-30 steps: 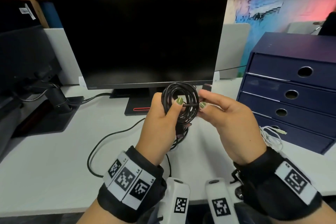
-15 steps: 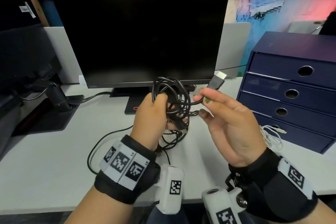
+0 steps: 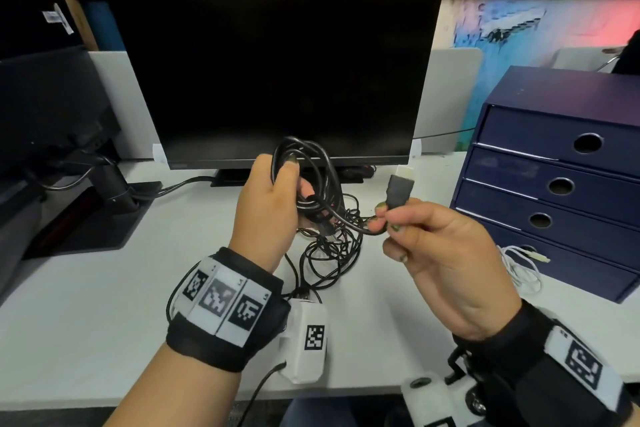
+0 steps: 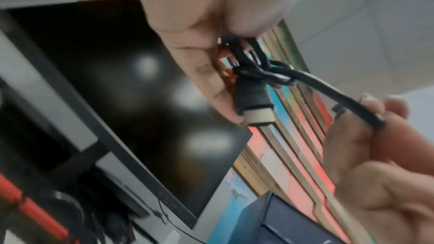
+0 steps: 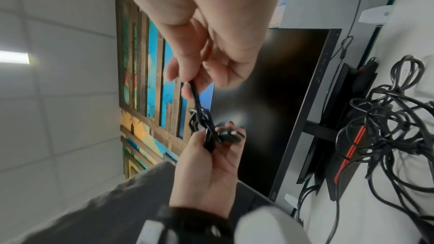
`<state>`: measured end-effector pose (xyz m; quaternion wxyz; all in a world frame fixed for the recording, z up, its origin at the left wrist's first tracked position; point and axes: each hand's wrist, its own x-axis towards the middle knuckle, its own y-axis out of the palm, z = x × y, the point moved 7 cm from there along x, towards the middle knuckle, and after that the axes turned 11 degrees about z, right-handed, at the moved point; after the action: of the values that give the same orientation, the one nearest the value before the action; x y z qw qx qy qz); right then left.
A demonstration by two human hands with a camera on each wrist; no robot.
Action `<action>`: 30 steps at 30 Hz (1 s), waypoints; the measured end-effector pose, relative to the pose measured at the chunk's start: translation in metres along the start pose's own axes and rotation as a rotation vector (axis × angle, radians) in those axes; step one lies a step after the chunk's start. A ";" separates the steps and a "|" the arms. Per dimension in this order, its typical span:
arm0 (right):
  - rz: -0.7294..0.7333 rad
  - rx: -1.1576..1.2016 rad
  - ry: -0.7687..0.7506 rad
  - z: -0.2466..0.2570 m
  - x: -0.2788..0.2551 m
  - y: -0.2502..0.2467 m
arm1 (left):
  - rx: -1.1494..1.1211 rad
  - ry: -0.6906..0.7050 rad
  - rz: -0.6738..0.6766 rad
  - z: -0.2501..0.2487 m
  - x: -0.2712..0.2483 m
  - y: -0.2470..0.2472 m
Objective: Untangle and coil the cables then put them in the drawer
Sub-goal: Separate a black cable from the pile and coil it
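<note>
A black coil (image 3: 304, 180) is gripped in the L hand (image 3: 268, 208), fingers and thumb curled round its loops, held up in front of the monitor (image 3: 273, 80) above the surface (image 3: 86, 288). One plug (image 4: 252, 103) of the same cable is seen beside the L fingers in the L wrist view, w/ several turns bunched just above it. The free end is led across to the R hand (image 3: 446, 263), where the cable is pinched betw. thumb and fingertips just below the 2nd plug (image 3: 401, 189); that plug is pointed up and slightly away, metal tip uppermost. A short slack span is hung betw. the 2 hands. Under the hands a tangle (image 3: 332, 253) of thinner black cables is left lying on the surface, near the monitor foot. A white cable (image 3: 519, 267) is lying loosely bunched at the base of the drawers (image 3: 561, 184), touching or nearly touching the lowest front; all 4 drawers are seen closed. A 2nd screen (image 3: 45, 107) is stood at far L
</note>
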<state>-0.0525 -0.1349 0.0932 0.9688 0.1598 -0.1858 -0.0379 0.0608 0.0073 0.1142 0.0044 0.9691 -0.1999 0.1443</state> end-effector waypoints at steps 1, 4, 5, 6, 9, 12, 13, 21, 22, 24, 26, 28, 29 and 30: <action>-0.033 0.050 0.032 0.001 0.001 -0.005 | 0.072 0.071 0.019 -0.006 -0.003 0.001; -0.144 0.097 0.146 -0.003 0.004 -0.023 | 0.291 0.252 0.111 -0.022 -0.011 0.008; -0.163 0.075 0.177 -0.005 0.006 -0.027 | 0.337 0.285 0.152 -0.026 -0.014 0.012; -0.173 0.040 0.200 -0.007 0.007 -0.028 | 0.375 0.308 0.198 -0.028 -0.016 0.016; -0.149 -0.150 0.230 -0.011 0.010 -0.026 | 0.475 0.313 0.333 -0.029 -0.020 0.032; -0.079 -0.406 0.187 -0.007 0.012 -0.019 | 0.510 0.229 0.443 -0.021 -0.018 0.039; -0.055 -0.449 0.168 -0.005 0.012 -0.016 | 0.510 0.215 0.458 -0.019 -0.018 0.040; 0.017 -0.423 0.075 0.002 0.013 -0.015 | 0.453 0.214 0.457 -0.020 -0.019 0.047; 0.021 -0.368 0.075 0.001 0.013 -0.016 | 0.448 0.207 0.461 -0.019 -0.019 0.046; 0.016 -0.299 0.083 -0.001 0.013 -0.017 | 0.416 0.182 0.467 -0.016 -0.019 0.046; 0.016 -0.271 0.099 -0.004 0.013 -0.018 | 0.363 0.150 0.506 -0.014 -0.022 0.050; 0.011 -0.250 0.119 -0.005 0.013 -0.020 | 0.290 0.124 0.560 -0.013 -0.025 0.053; 0.007 -0.241 0.127 -0.005 0.013 -0.021 | 0.249 0.104 0.578 -0.013 -0.026 0.054; 0.009 -0.235 0.135 -0.005 0.013 -0.020 | 0.208 0.078 0.591 -0.013 -0.026 0.055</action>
<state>-0.0392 -0.1541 0.0867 0.9913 0.0467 -0.1152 -0.0440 0.0130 -0.0321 0.1168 -0.1293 0.8580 -0.4569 0.1959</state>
